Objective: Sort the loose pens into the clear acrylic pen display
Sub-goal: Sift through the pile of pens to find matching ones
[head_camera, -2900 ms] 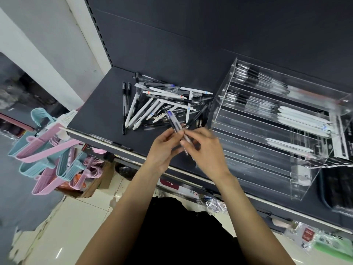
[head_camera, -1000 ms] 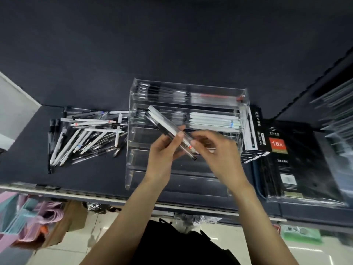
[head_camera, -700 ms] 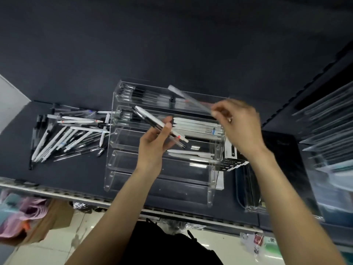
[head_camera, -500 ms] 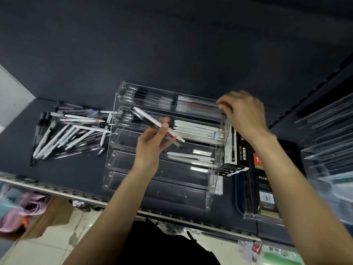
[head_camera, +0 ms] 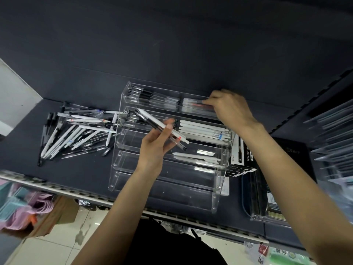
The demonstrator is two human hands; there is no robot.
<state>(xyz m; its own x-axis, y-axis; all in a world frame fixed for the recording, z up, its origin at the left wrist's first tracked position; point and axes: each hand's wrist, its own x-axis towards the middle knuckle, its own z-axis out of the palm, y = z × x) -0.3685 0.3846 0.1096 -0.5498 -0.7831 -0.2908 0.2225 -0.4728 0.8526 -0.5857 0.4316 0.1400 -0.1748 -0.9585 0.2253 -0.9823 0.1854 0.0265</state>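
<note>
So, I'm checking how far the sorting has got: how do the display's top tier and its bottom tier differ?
The top tier holds pens on both sides of its divider; the bottom tier looks empty. The right hand reaches into the top tier's right half; no hand is at the bottom tier. The top tier sits farthest back, the bottom tier nearest the shelf edge. Both are clear acrylic troughs.

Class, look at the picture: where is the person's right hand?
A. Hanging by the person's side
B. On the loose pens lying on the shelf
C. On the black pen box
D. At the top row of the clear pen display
D: the right hand reaches the top row of the clear pen display, fingertips at a pen there.
</note>
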